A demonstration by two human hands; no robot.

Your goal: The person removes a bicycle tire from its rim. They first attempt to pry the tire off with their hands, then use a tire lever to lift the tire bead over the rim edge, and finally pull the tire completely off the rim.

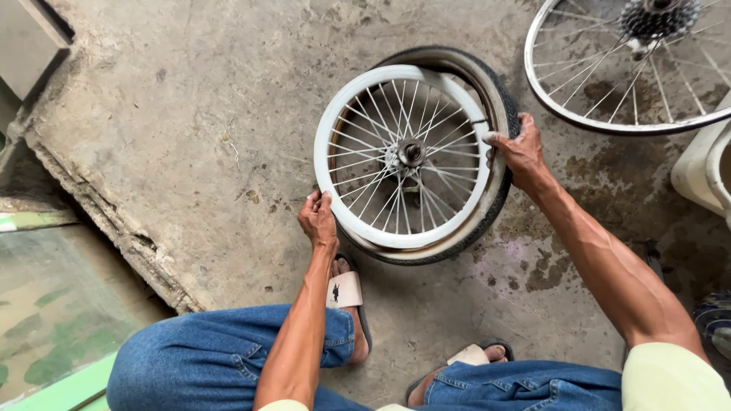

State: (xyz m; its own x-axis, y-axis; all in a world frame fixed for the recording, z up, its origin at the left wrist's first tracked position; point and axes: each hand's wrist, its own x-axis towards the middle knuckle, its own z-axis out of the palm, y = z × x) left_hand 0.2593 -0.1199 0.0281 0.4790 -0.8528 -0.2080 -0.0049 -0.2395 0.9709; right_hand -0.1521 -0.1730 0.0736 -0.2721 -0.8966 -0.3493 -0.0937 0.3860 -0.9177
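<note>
A small spoked bicycle wheel with a white rim (358, 106) lies tilted on the concrete floor, partly out of its black tyre (499, 91). The tyre wraps the wheel's right and lower side. My left hand (318, 219) grips the white rim at its lower left edge. My right hand (521, 151) holds the right side, fingers pressed where rim and tyre meet. The hub (412, 153) sits at the centre of the spokes.
A larger silver wheel (609, 125) with a rear sprocket cluster (659, 17) lies at the top right. A white container edge (704, 171) is at the right. The slab's broken edge (114, 228) drops to a green-stained surface on the left. My sandalled feet rest below the wheel.
</note>
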